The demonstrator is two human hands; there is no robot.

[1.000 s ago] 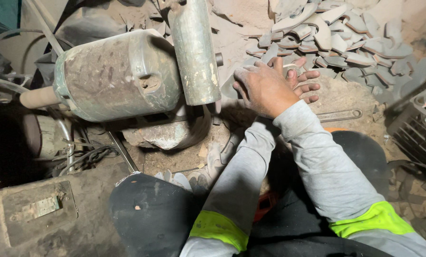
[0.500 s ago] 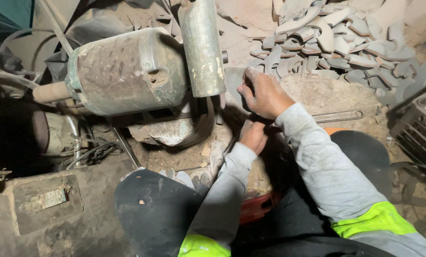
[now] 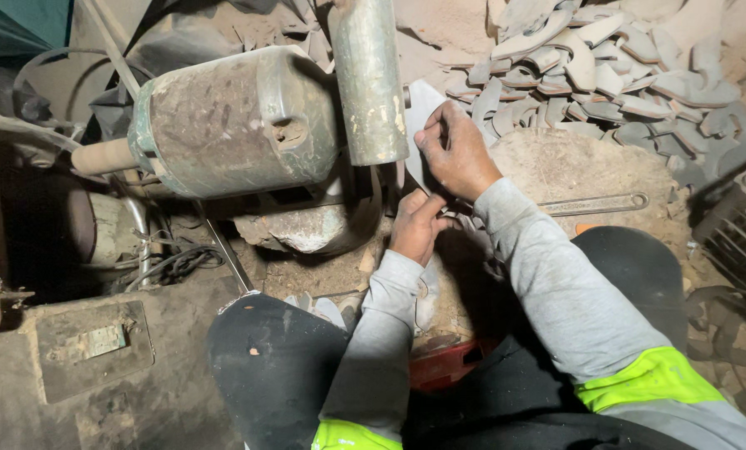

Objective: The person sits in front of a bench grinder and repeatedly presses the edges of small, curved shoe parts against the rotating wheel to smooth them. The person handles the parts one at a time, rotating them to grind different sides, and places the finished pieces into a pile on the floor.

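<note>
From the head camera, the right hand (image 3: 455,154) is pinching the upper edge of a flat grey metal blank (image 3: 423,112), its grip closed on it, holding the piece just beside the upright metal cylinder (image 3: 367,79) of the dusty motor (image 3: 235,125). The left hand (image 3: 417,225) is curling below, fingers folded at the blank's lower edge; I cannot tell whether that grip is truly clamping it. Judging by the heap of similar pieces (image 3: 606,79) lying beyond, plenty is waiting, and this one is only being positioned. Both forearms are reaching forward, elbows bent.
</note>
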